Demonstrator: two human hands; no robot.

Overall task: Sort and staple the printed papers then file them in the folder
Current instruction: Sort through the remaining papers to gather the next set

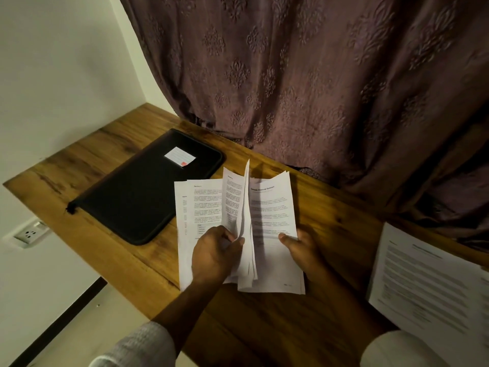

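Fingers of the left hand (214, 254) pinch lifted printed papers (238, 221); the right hand (300, 247) grips the sheaf's other edge.

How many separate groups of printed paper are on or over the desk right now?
2. One batch of sheets is fanned between the left hand and right hand; another pile lies at the desk's right edge, partly out of frame.

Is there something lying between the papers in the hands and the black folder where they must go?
Nothing visible does. The papers, held by the left hand and right hand, sit just right of the closed black folder, with only bare wooden desk between. A separate sheet pile lies far right, away from that path.
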